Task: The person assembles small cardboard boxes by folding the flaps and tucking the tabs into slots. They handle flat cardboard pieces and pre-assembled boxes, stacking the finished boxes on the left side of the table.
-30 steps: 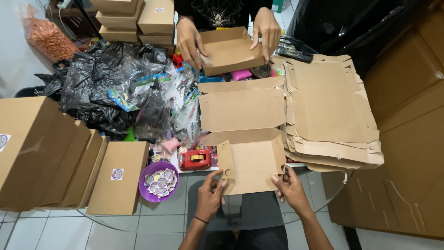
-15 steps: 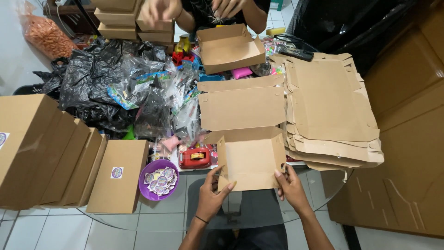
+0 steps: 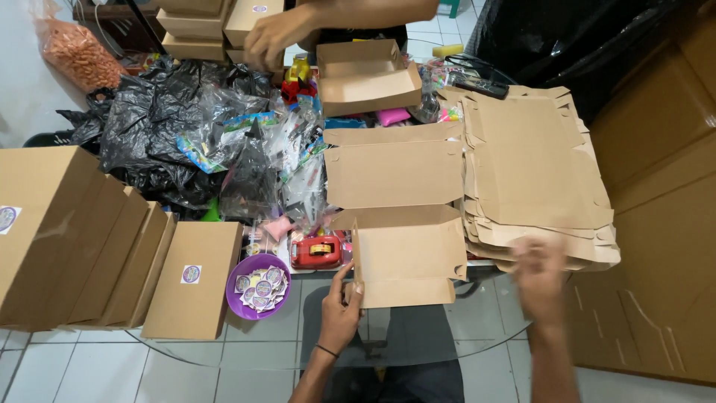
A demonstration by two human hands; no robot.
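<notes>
The left hand (image 3: 339, 313) pinches the left flap of a half-folded brown box (image 3: 406, 257) at the near edge of the glass table (image 3: 224, 351). The right hand (image 3: 541, 280) is blurry, just right of the box, fingers seemingly open, holding nothing. A red tape roller (image 3: 317, 251) sits beside the box.

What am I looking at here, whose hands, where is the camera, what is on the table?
There is no machine: a person works with bare hands, filmed by one camera worn on their head, looking down. Their left hand grips the left edge of a half-folded brown cardboard box at the near rim of the glass table. Their right hand is blurred and holds nothing, beside the stack of flat brown cardboard blanks. Nearby lie a red tape dispenser, a purple bowl of round stickers, closed brown boxes and black plastic bags. The hand at the far edge belongs to another person.
</notes>
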